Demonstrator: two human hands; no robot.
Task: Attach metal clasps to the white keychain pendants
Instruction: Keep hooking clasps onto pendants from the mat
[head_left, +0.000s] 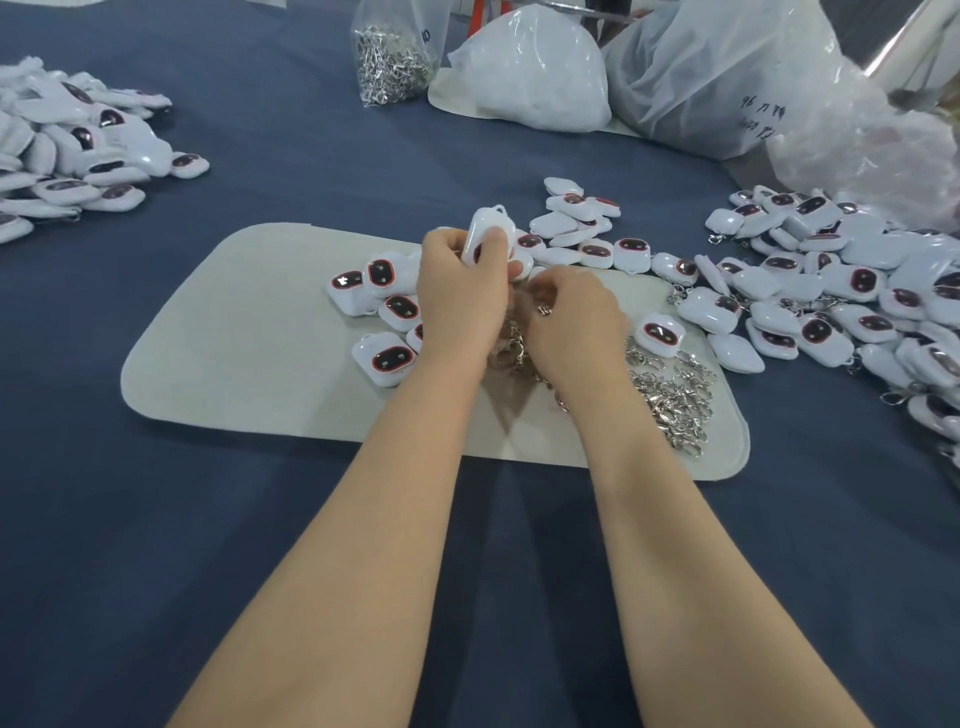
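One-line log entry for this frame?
task: clasp attach | left hand: grips white pendant | right hand: fingers curled above clasp pile, hold unclear | surface: beige mat

A mat (234, 338) lies in the middle of the table (156, 519). On it a heap of clasps (670, 395) lies at the right and a few pendants (387, 291) at the left. The left hand (460, 296) holds one pendant (485, 236) above them. A left pile (78, 145) lies far behind at the left, and a right pile (857, 291) lies beside the mat. Behind, a bag of clasps (395, 57) stands left of plastic bags (535, 78).
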